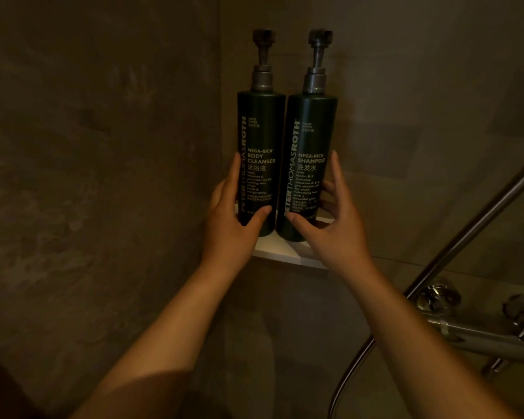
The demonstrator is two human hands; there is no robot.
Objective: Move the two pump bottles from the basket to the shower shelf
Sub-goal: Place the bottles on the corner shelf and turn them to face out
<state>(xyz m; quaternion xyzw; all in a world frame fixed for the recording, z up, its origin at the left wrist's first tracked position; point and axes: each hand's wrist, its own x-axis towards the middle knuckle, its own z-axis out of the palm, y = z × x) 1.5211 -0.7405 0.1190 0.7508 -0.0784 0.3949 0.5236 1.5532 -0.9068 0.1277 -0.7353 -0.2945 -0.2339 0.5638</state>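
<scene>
Two dark green pump bottles stand upright and side by side on a small white corner shelf [280, 251] in the shower. The body cleanser bottle [259, 137] is on the left, the shampoo bottle [310, 140] on the right, and their sides touch. My left hand [233, 225] wraps the lower part of the body cleanser bottle, thumb across its front. My right hand [335, 225] grips the lower part of the shampoo bottle the same way. The basket is out of view.
Dark stone walls meet in the corner behind the shelf. A chrome shower mixer with knobs [454, 316] is mounted at lower right, with a slanted rail [478, 219] and a hose [350, 367] curving down below it.
</scene>
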